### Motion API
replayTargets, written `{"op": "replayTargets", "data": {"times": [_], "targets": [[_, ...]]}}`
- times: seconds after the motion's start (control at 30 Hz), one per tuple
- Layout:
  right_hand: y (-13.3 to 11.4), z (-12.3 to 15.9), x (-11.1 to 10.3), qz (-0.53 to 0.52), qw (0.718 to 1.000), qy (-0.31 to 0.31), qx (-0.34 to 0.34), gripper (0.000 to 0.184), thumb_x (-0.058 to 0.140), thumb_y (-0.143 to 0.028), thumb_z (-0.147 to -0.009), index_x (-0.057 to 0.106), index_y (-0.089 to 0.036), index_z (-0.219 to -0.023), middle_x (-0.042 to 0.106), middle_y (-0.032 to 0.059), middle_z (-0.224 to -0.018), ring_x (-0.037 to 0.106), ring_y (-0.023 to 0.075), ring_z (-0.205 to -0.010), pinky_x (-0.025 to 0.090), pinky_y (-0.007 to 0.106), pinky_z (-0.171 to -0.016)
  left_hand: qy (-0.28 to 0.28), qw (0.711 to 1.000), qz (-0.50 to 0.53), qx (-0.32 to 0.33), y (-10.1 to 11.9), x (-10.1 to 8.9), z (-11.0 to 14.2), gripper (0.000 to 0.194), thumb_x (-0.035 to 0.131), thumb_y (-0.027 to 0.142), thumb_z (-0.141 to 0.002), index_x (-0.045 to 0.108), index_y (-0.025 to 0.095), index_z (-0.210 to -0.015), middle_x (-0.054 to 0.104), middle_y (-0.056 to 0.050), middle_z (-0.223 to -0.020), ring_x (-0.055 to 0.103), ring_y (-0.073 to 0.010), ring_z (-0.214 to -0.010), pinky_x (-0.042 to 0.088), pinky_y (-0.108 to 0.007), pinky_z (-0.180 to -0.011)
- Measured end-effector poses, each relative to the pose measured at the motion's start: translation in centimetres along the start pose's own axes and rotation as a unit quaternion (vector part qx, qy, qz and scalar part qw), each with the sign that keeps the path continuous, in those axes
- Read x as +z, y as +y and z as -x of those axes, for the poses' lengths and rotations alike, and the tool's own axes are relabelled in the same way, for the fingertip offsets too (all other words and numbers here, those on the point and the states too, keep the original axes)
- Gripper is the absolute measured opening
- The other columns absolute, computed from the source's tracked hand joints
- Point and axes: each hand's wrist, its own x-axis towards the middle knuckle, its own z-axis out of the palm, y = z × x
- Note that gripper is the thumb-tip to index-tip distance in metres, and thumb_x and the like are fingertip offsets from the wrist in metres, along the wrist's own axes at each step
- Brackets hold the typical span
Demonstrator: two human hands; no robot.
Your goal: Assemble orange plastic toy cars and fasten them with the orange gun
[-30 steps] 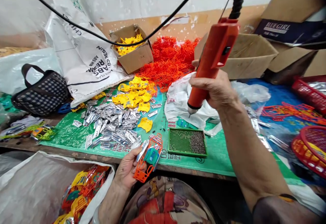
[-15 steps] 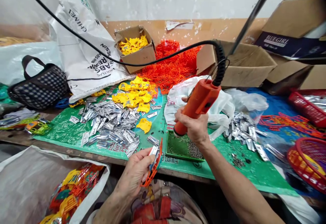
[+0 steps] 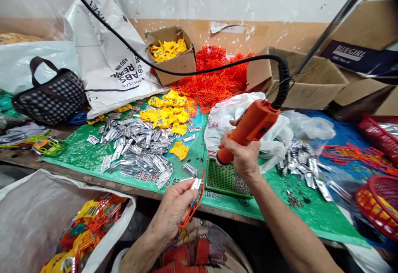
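Closed round an orange electric screwdriver (image 3: 253,126), my right hand (image 3: 242,153) holds the tool tilted over a green tray (image 3: 219,177), its lower end pointing down to the left. Small metal screws (image 3: 241,184) fill the tray's right part. At the table's front edge my left hand (image 3: 174,206) pinches an orange plastic frame (image 3: 199,200) together with a shiny silver plate (image 3: 196,184). The fingers hide part of both pieces. Beyond this hand lie a heap of silver plates (image 3: 137,140) and a pile of yellow plastic pieces (image 3: 168,111).
A black cable (image 3: 199,72) runs from the screwdriver across the view. Orange frames (image 3: 214,86) are heaped at the back, near cardboard boxes (image 3: 320,95). At lower left stands an open white sack (image 3: 31,206) of assembled pieces. Red baskets (image 3: 362,194) are at right.
The whole view has shifted slightly, so most things appear a little farther right. Both hands keep their grips, and the screwdriver stays over the tray.
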Motion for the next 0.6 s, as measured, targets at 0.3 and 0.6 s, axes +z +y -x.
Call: {"op": "replayTargets", "data": {"times": [0.3, 0.6], "targets": [[0.1, 0.2, 0.0, 0.026, 0.999, -0.014, -0.019, 0.041, 0.072, -0.024, -0.061, 0.061, -0.021, -0.100, 0.062, -0.0062, -0.063, 0.059, 0.0147, -0.051, 0.051, 0.034, -0.055, -0.003, 1.000, -0.029, -0.008, 0.6, 0.5, 0.1, 0.022, 0.071, 0.035, -0.066, 0.072, 0.015, -0.074, 0.050, 0.006, -0.051, 0.022, -0.0036, -0.040, 0.014, -0.020, -0.041], [0.0, 0.5, 0.2, 0.039, 0.999, -0.014, -0.025, 0.040, 0.073, -0.023, -0.061, 0.061, -0.020, -0.099, 0.062, -0.0058, -0.063, 0.058, 0.0145, -0.051, 0.050, 0.034, -0.056, -0.017, 0.999, -0.021, 0.040, -0.5, 0.2, -0.2, 0.022, 0.074, 0.035, -0.069, 0.075, 0.014, -0.076, 0.058, 0.001, -0.060, 0.049, -0.0129, -0.060, 0.037, -0.022, -0.058]]}}
